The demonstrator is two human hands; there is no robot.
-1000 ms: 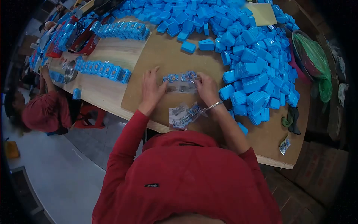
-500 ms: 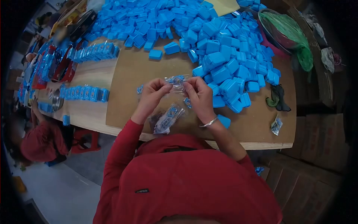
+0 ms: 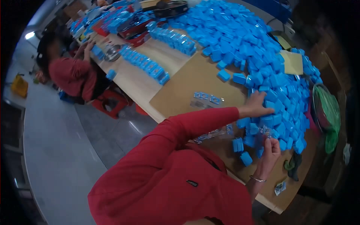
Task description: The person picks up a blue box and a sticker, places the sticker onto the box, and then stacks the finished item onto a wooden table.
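My left hand (image 3: 258,105) reaches over the pile of small blue plastic boxes (image 3: 240,33), thumb and fingers apart, touching boxes at the pile's near edge. I cannot make out a box held in it. Just nearer to me, my right hand (image 3: 272,148), with a silver bangle on the wrist, pinches a clear plastic packet (image 3: 265,131) with small blue printed pieces. More printed pieces in clear film (image 3: 206,97) lie on the brown board (image 3: 180,92) beyond my left forearm. Other clear packets (image 3: 212,135) show partly under that arm. Two loose blue boxes (image 3: 245,158) sit near my right wrist.
Rows of blue boxes with printed fronts (image 3: 144,63) stand on the wooden table (image 3: 129,80). A co-worker in red (image 3: 73,75) sits at the left beside a metal bowl (image 3: 111,52). A green plastic bag (image 3: 328,112) hangs at the right; a yellow card (image 3: 291,62) lies on the pile.
My view has turned and tilted. My left hand has let go of the clear packet and moved right to the blue boxes. My right hand keeps the packet, now lower and nearer the pile.
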